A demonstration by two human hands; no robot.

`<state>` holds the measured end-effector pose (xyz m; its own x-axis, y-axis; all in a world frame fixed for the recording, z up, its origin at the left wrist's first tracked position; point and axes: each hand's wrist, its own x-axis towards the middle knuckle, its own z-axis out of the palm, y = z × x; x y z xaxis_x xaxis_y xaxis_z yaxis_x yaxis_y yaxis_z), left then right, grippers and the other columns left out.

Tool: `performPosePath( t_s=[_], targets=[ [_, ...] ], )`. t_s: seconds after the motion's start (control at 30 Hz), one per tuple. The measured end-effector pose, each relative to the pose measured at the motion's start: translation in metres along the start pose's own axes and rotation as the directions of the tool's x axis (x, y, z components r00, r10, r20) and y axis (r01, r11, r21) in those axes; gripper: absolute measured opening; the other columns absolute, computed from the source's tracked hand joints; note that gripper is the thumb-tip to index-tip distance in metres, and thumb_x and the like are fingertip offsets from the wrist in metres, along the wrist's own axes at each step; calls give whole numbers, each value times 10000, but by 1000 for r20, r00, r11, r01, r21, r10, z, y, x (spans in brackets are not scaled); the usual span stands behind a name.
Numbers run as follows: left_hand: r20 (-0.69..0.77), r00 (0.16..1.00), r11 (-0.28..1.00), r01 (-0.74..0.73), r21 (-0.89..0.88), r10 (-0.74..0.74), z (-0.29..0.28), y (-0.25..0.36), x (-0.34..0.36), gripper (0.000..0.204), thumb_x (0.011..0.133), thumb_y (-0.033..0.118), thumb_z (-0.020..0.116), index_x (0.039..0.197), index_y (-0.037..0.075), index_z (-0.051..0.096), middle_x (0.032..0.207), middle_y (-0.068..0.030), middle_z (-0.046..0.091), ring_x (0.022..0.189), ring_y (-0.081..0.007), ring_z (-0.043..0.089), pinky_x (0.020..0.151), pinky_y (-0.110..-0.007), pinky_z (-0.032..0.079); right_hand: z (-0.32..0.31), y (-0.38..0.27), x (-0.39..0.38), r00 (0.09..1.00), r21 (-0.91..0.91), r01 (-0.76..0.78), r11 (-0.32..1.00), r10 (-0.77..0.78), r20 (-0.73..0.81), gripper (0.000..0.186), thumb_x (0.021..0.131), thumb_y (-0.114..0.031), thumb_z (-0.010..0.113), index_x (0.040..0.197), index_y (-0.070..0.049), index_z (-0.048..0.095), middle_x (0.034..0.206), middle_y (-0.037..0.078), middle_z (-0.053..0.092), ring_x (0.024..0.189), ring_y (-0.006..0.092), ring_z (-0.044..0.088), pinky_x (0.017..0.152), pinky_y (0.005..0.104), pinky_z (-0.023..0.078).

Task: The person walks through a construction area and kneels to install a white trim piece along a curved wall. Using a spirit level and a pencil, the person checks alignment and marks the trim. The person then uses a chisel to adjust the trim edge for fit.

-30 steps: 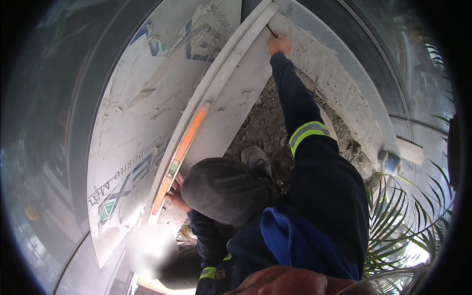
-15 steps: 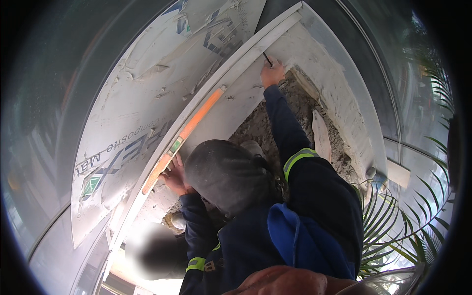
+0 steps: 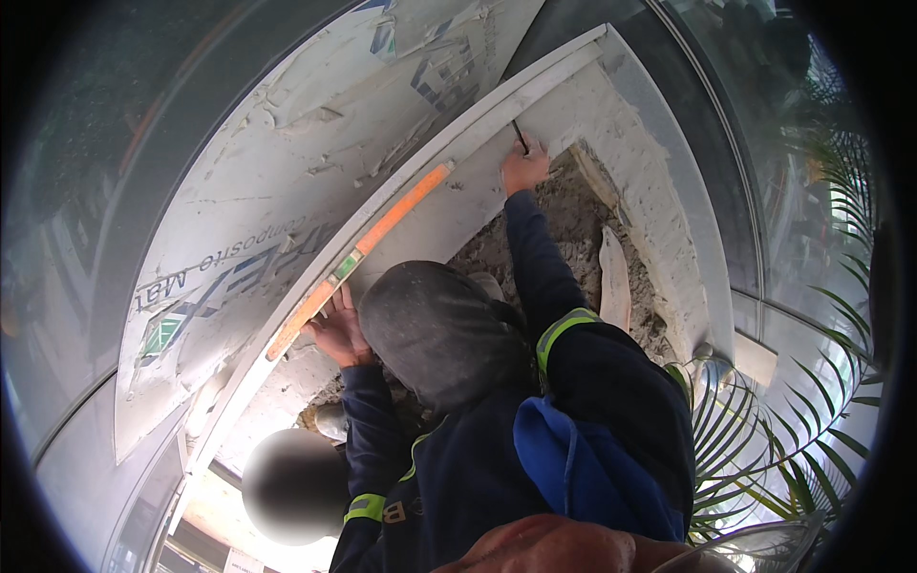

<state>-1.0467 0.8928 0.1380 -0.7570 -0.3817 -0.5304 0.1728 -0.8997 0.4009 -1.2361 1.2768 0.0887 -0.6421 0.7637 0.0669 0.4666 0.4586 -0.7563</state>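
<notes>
While my left hand [image 3: 340, 336] spreads its fingers just beneath a long, straight, orange-and-green spirit level [image 3: 351, 264], my right hand [image 3: 526, 170] grips a slim black rod [image 3: 520, 137]. The level lies along a white, flat panel's [image 3: 478, 177] top edge; I judge it light, stiff, best held mid-length. I count two hands, one level, one rod.

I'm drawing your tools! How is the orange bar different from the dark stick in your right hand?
The orange bar has a green patch; the dark stick looks plain black.
The orange bar looks much longer than the dark stick's visible part.
The right hand grips the dark stick, while the orange bar lies along the pale rim, beside the left hand.
Both look narrow.
</notes>
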Motion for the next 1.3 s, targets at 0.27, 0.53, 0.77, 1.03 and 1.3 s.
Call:
performPosePath(
  t_s=[0.27, 0.53, 0.77, 1.03, 1.3],
  targets=[
    [-52, 999, 1000, -3, -12, 3, 8, -1, -1, 678, 1034, 579, 391, 1459, 52, 423, 1535, -239, 387, 1397, -430, 429, 1199, -580, 341, 0, -5, 94, 982, -152, -133, 979, 110, -152, 262, 921, -208, 691, 1157, -122, 766, 1234, 185, 654, 1160, 418, 566, 982, 694, 330],
    [13, 998, 994, 61, -90, -60, -12, 3, 7, 665, 1037, 562, 400, 1467, 56, 439, 1549, -216, 388, 1426, -429, 385, 1205, -587, 326, -2, 23, 91, 993, -46, 97, 994, -99, -61, 259, 888, -182, 702, 1134, -148, 775, 1156, 141, 701, 1065, 423, 608, 951, 636, 360],
    [17, 999, 998, 39, -55, -39, -12, 8, 5, 683, 1032, 569, 396, 1471, 47, 430, 1563, -222, 367, 1433, -440, 367, 1223, -585, 298, 1, -1, 44, 980, -177, 199, 964, -200, 9, 248, 944, -149, 659, 1176, -157, 748, 1200, 162, 683, 1132, 471, 569, 1011, 674, 357],
    [44, 998, 998, 52, -35, -50, -26, 9, 13, 696, 1027, 560, 418, 1486, 37, 397, 1563, -219, 370, 1437, -439, 362, 1224, -585, 300, -3, 18, 72, 970, -95, 245, 965, -244, 22, 257, 909, -128, 683, 1153, -166, 755, 1203, 202, 679, 1187, 505, 543, 1069, 654, 355],
    [150, 982, 994, 113, -6, -111, -40, 6, 16, 741, 929, 534, 631, 1463, 54, 446, 1534, -189, 436, 1445, -399, 373, 1233, -564, 291, -14, 30, 122, 934, -387, 264, 884, -334, -127, 251, 886, -184, 695, 1127, -174, 763, 1209, 150, 690, 1105, 427, 614, 983, 612, 433]
  ],
)
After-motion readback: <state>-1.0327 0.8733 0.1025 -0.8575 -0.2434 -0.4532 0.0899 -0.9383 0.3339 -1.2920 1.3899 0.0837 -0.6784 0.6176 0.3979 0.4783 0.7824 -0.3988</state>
